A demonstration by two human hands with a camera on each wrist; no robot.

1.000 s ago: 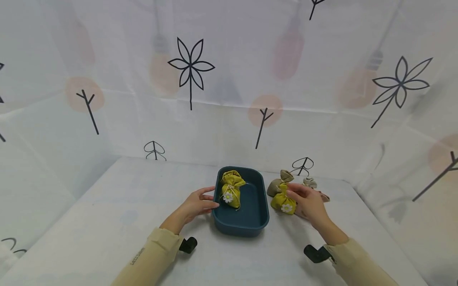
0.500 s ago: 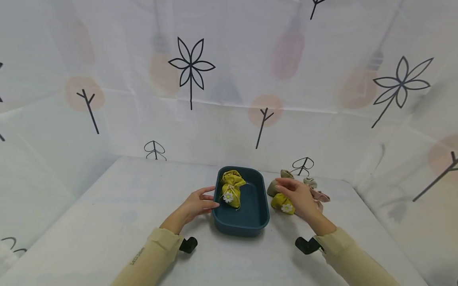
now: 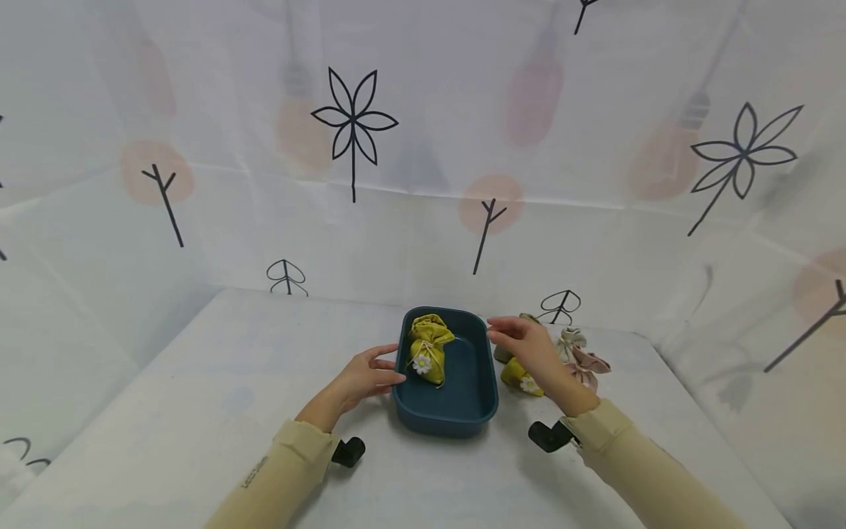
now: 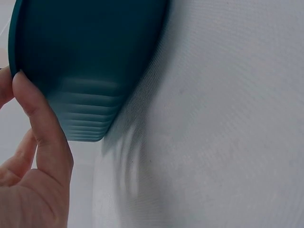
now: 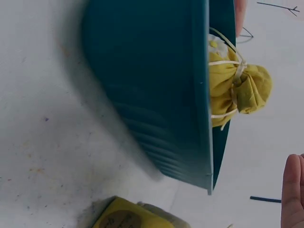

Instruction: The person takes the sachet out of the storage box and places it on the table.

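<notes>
On table: L hand (image 3: 360, 380) flat against tray (image 3: 479, 411); R hand (image 3: 529, 349), fingers loose, empty, lifted off yellow pouch (image 3: 522, 378), now over tray edge.

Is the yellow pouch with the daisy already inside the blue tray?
Inside: one yellow pouch lies within the blue tray; another lies outside.

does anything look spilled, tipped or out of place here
Nothing stands out. One yellow pouch sits upright in the teal tray, the other pouches cluster on the table right of it, the left hand rests at the rim, and the right hand hovers empty.
</notes>
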